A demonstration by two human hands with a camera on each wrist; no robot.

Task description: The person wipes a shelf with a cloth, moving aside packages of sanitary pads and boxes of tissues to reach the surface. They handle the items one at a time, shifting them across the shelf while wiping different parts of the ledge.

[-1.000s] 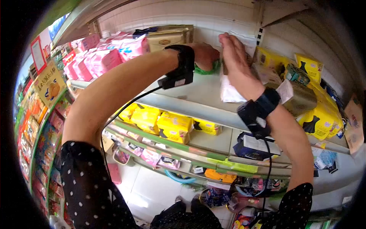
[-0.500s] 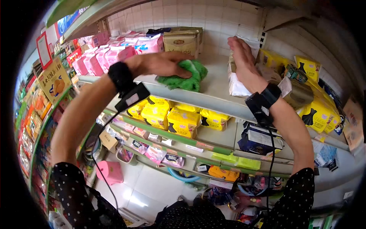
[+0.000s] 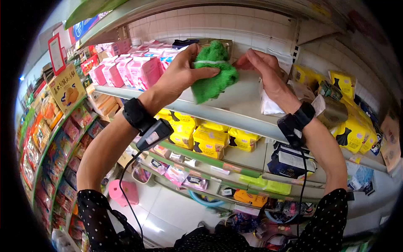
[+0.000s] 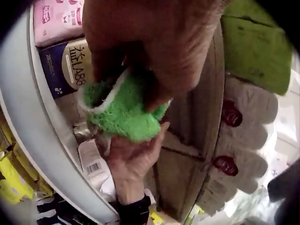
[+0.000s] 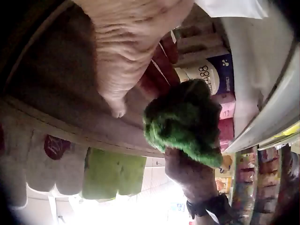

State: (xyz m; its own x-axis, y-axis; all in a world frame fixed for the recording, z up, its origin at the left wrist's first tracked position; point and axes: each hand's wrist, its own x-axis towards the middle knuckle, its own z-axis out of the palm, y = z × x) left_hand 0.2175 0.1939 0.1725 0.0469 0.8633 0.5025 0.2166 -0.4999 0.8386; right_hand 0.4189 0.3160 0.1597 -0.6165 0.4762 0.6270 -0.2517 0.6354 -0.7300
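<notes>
In the head view my left hand [image 3: 178,73] pinches a crumpled green cloth [image 3: 216,82] with a white edge, thumb in front and fingers behind. The cloth is held up over the shelf [image 3: 247,90], close to its front edge. Just right of it is my right hand [image 3: 270,75], fingers pointing toward the cloth and holding nothing. A white package [image 3: 270,104] stands beside and below that hand. The left wrist view has the green cloth [image 4: 126,117] hanging from the left fingers, with the right hand [image 4: 133,161] beyond it.
Pink packs [image 3: 142,71] line the shelf on the left. Yellow packs [image 3: 354,122] and a gold-brown bag [image 3: 331,110] crowd its right side. More yellow packs [image 3: 210,140] sit one shelf below. Another shelf board [image 3: 201,8] runs overhead.
My left hand has drawn the cloth from the back of the shelf to the front, then raised it toward my right hand. The right hand's fingers have tipped from upright toward the cloth.
</notes>
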